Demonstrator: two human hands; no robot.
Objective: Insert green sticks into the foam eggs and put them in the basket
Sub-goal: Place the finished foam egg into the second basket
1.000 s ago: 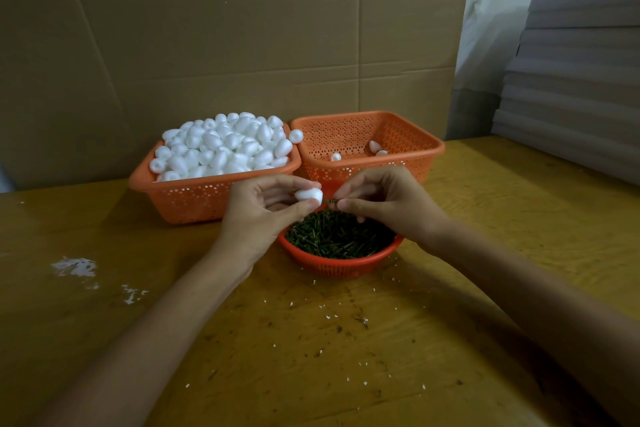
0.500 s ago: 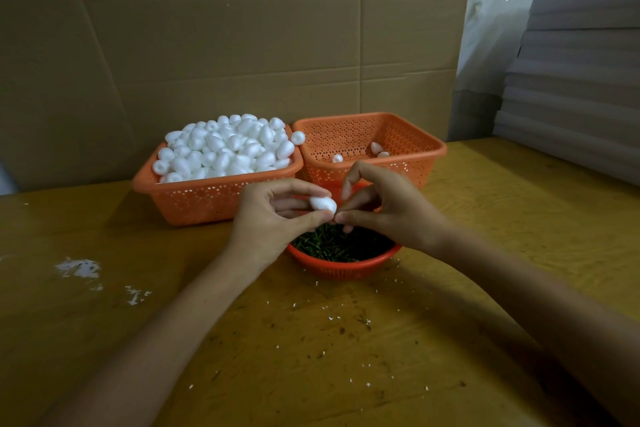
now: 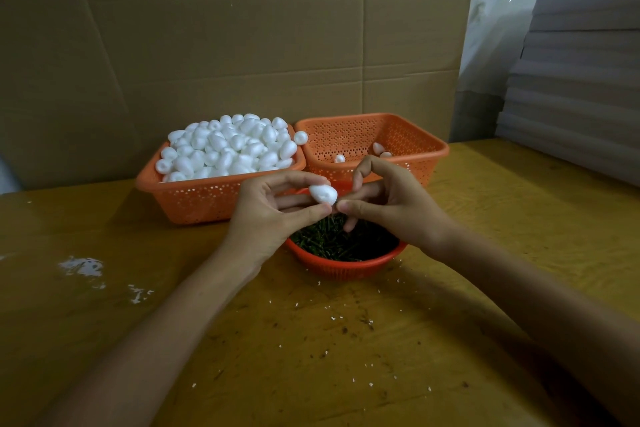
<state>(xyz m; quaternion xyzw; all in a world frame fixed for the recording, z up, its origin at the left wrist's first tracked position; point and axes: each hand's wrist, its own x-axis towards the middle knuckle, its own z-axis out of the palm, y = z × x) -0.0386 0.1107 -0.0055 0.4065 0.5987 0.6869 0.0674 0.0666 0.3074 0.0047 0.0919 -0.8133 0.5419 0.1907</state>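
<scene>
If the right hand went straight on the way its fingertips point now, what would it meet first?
The foam egg in the left hand: the right hand points left at its end, seemingly touching it.

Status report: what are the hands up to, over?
Left hand pinches foam egg. Right hand pinches at its end, green stick hidden by fingers. Path to right basket clear.

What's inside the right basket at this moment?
Three foam eggs lie on the floor of the right basket. Its near floor is hidden by the front wall and the right hand; sticks in those eggs cannot be made out.
</scene>
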